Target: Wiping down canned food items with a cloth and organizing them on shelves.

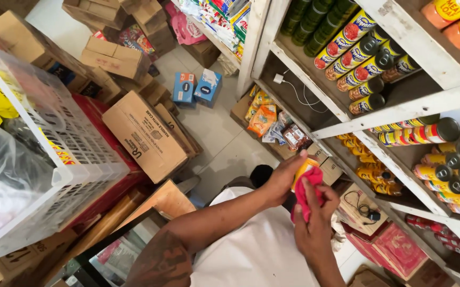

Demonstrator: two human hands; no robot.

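Gripping a small yellow can (305, 169), the left hand (283, 179) has its fingers curled snugly around the can's side, thumb up near the rim, with no gap between palm and can. Just at 4 o'clock from it, the right hand (316, 223) is bunched around a pink cloth (305, 196), fingers closed tight on the fabric and pressing it against the can's lower face, so cloth and can touch. Both hands meet in front of the person's white shirt (256, 250), a little right of the picture's middle.

At 2 o'clock from the hands, white wooden shelves (400, 103) carry rows of similar yellow-and-red cans (442, 175) lying on their sides. At 12 o'clock, packets of snacks (264, 119) sit in a low box. At 9 o'clock stands a white plastic crate (76, 143), with cardboard boxes (145, 135) beside it on the floor.
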